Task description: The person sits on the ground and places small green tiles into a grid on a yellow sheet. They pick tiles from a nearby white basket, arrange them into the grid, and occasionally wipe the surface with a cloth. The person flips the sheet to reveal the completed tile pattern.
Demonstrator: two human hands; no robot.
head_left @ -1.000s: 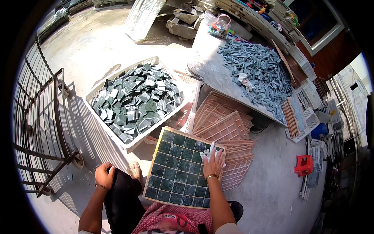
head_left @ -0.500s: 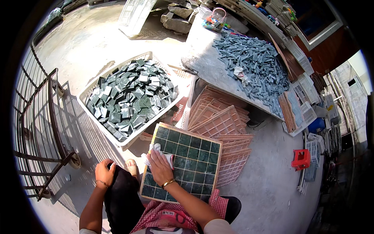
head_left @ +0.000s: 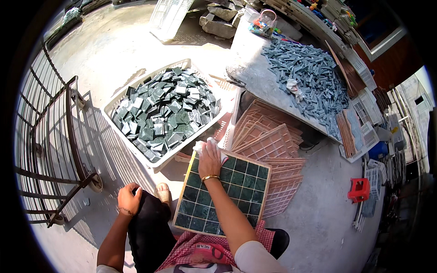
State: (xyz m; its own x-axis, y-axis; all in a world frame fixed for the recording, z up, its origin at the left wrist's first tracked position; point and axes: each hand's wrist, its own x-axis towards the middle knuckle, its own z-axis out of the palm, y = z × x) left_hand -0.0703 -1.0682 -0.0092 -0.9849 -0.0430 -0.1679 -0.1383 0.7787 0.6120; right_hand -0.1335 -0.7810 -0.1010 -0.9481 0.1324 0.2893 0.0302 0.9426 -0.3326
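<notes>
Across my lap lies a square panel of dark green stone tiles (head_left: 222,190), set in rows within a pale frame. My right hand (head_left: 209,159), with a gold bracelet at the wrist, presses a white cloth (head_left: 224,156) onto the panel's far left corner. Parts of the cloth stick out on both sides of the fingers. My left hand (head_left: 130,200) rests on my left knee, thumb apart from the fingers and nothing held in it. Ahead and to the left, a white plastic crate (head_left: 112,119) is heaped with loose square green tiles (head_left: 170,109).
Pinkish grid trays (head_left: 268,141) are stacked right of the panel. Beyond them, a stone slab table (head_left: 250,63) bears a pile of narrow grey-green strips (head_left: 305,73). A metal-barred cart (head_left: 73,132) stands at left, a red stool (head_left: 358,190) at right.
My right hand and the cloth have slid away from me, up to the panel's far left corner. The whole view has shifted slightly; my left hand stays on the knee.
</notes>
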